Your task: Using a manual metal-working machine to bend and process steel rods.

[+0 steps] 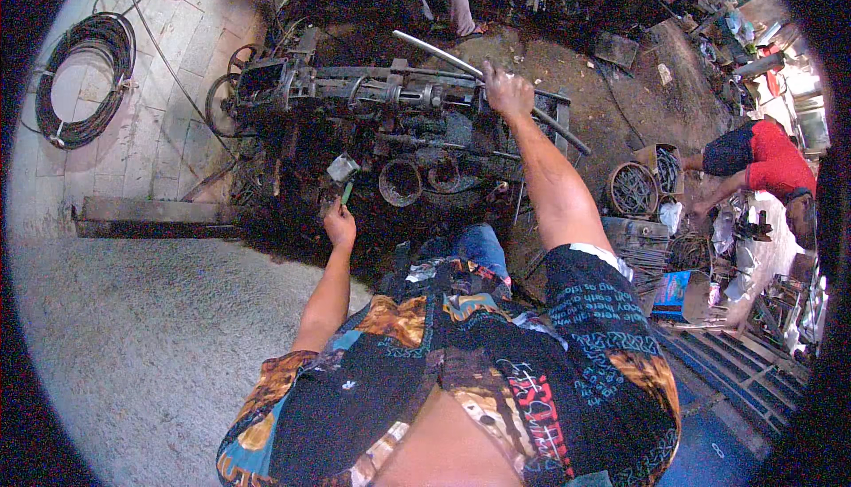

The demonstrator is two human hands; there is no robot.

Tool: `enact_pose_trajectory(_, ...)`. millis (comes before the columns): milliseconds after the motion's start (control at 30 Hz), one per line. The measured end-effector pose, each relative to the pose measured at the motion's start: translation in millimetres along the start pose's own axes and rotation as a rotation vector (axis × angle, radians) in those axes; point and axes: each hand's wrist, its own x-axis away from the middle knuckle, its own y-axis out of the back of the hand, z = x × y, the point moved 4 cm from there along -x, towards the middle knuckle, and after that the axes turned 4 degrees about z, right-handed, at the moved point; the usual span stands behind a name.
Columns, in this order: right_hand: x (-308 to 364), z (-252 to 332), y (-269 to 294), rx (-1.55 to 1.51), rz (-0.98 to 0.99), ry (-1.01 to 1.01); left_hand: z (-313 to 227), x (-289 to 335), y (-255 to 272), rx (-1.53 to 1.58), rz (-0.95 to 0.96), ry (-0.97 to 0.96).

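Note:
My right hand [509, 93] is closed around a long metal bar [434, 53] that slants over the machine, pale at its far left end and darker to the right. Below it stretches the dark, greasy machine [363, 90], with shafts, collars and a wheel at its left end. My left hand [339, 225], lower and to the left, is closed on a short green handle [347, 193]. Just beyond the handle is a pale, boxy piece [342, 167]; whether the two are joined I cannot tell. A round, dark metal container [400, 183] sits right of them.
A coil of black cable [86, 79] lies on pale tiles at the left. A long beam [160, 212] borders the rough floor. On the right, a person in red [780, 161] bends near a round basket of metal pieces [633, 189] and a carton [667, 168]. Another person's legs [459, 0] stand beyond the machine.

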Motion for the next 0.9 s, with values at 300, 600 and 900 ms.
enact_pose_trajectory(300,-6,-5,-26,0.046,-0.139,0.049,-1,0,-1,-0.006,-0.019,-0.037)
enact_pose_trajectory(600,-2,-5,-2,-0.133,-0.048,-0.038,-14,3,6,-0.02,0.014,0.001)
enact_pose_trajectory(900,0,2,24,-0.252,0.156,-0.185,-3,2,2,-0.008,0.008,0.0)
